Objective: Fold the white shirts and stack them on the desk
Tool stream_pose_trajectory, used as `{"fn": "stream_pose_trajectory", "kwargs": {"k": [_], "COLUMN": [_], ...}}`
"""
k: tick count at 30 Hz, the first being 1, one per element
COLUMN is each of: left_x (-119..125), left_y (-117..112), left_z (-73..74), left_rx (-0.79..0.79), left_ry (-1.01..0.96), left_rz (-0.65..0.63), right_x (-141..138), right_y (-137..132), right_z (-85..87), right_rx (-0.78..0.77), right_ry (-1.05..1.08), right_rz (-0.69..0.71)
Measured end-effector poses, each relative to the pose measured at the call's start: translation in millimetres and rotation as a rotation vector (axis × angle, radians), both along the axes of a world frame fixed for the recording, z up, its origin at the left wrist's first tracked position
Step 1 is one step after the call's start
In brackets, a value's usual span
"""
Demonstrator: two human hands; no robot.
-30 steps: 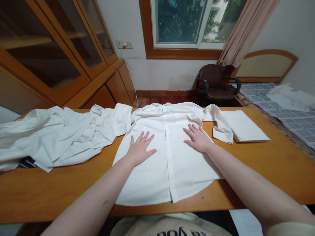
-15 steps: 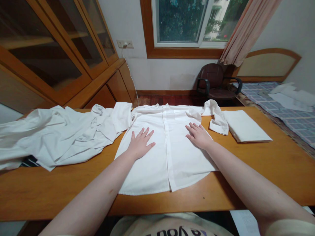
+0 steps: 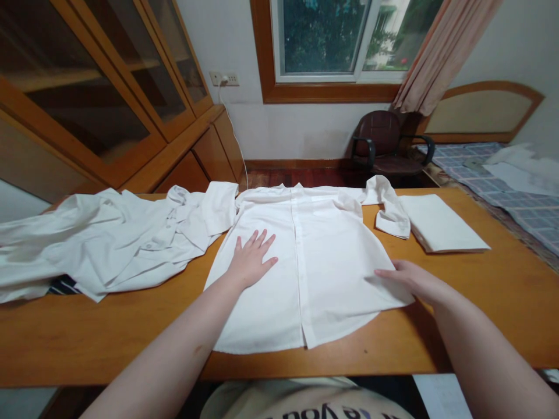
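A white button-up shirt (image 3: pixel 336 244) lies front up on the wooden table, its collar toward the far edge. My left hand (image 3: pixel 251 259) rests flat on the shirt's left half with fingers spread. At the right side edge, my right hand (image 3: pixel 406 278) grips the cloth, thumb on top and the other fingers mostly hidden under it. That edge is slightly raised near the hand. The shirt's right sleeve (image 3: pixel 393 218) lies bent beside the body of the shirt.
Rumpled white clothing (image 3: pixel 131 233) covers the table's left side, with a dark striped piece (image 3: pixel 63 284) showing beneath. A folded white cloth (image 3: pixel 445 224) lies at the right on the table (image 3: pixel 144 343). Beyond stand an armchair (image 3: pixel 379 139) and a cabinet (image 3: pixel 174 154).
My right hand has moved from lying flat on the shirt's upper right to its lower right edge, where it has taken hold. My left hand stays put.
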State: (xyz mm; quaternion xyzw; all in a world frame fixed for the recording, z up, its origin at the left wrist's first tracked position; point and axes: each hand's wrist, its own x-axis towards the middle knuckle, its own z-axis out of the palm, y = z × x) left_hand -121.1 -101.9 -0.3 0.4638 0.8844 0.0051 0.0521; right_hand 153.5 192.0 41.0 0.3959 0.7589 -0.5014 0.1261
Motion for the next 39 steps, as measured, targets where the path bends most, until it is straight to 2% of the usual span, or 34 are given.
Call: {"fn": "stream_pose_trajectory", "kwargs": {"k": [2,4,7,9,11,15,18,22,25,28,32,39], "left_x": [-0.3,-0.7,-1.3,-1.5,-1.3,-0.4,-0.1,-1.0,-0.7,2.6,9.5,16.2], "left_y": [-0.1,-0.1,-0.2,-0.3,-0.4,-0.2,0.3,0.6,0.0,-2.3,-7.5,-11.4], "left_z": [-0.6,-1.6,-2.8,-2.9,-2.6,-1.7,-2.2,-3.5,-3.5,-2.8,-2.8,-3.1], "left_rx": [0.004,0.008,0.010,0.011,0.013,0.012,0.012,0.016,0.023,0.019,0.017,0.007], "left_ry": [-0.003,-0.003,-0.003,-0.004,-0.003,0.002,0.002,0.000,0.003,0.000,-0.010,-0.017], "left_rz": [0.000,-0.002,0.001,0.000,-0.002,0.002,0.004,-0.001,-0.007,0.000,0.009,0.001], "right_x": [17.2,29.8,39.1,41.0,41.6,38.0,20.4,-31.2,-74.0,-99.4,-100.6,-84.5], "right_y": [-10.9,-19.0,-24.4,-26.3,-28.6,-32.1,-30.4,-27.2,-28.2,-30.5,-32.5,-38.2], "right_z": [-0.5,-5.8,-17.8,-24.6,-27.8,-19.7,-5.5,2.5,-9.4,-28.6,-45.2,-48.0], "right_rx": [-0.110,-0.074,0.214,0.473,0.650,0.847,0.977,0.974,0.976,0.976,0.983,0.987], "right_ry": [0.090,0.137,0.056,-0.057,-0.164,-0.309,-0.213,0.115,0.204,0.149,0.110,0.121], "right_rz": [0.001,-0.032,-0.070,-0.049,-0.008,0.044,0.133,0.349,0.490,0.567,0.613,0.590]}}
